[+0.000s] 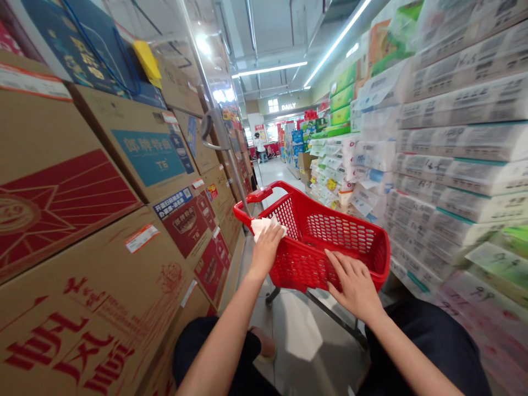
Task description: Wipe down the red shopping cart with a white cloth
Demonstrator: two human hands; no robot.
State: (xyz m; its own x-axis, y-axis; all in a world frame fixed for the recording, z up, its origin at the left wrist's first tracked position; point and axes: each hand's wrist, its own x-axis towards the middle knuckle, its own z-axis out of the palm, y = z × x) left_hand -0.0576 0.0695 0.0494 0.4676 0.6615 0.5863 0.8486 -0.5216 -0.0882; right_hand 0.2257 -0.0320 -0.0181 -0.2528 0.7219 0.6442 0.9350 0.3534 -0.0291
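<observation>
A red plastic shopping cart [338,226] stands crosswise in front of me, its basket wall full of small holes. My left hand [268,245] presses a crumpled white cloth or tissue [260,226] against the rim near the handle end, its fingers closed over it. My right hand [355,283] rests on the near side of the basket with its fingers spread, holding nothing. Inside the basket no goods can be made out.
Stacked cartons [144,157] line the left, with a metal pole [218,126] beside them. Wrapped packs [454,143] rise on the right. A person [259,144] is far down the aisle. My legs flank the cart.
</observation>
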